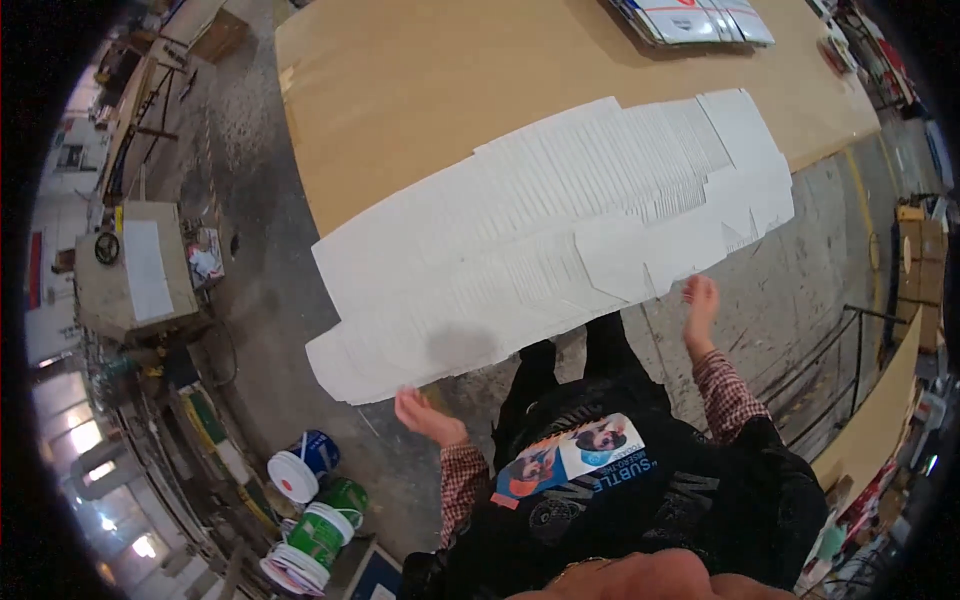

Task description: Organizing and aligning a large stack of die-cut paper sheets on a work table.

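A wide spread of overlapping white cardboard sheets with stepped, cut-out edges lies fanned over the near side of a brown board-topped table. At its near left edge is my left hand, fingers loosely extended toward the sheets. Whether the fingertips touch the edge I cannot tell. My right hand is raised just off the near right edge, its fingers loosely bent and nothing visible in them. Both arms wear checked cuffs.
A plastic-wrapped bundle rests at the table's far right. Paint buckets stand on the floor at lower left. A side table is at left; a metal rail and a leaning brown board are at right.
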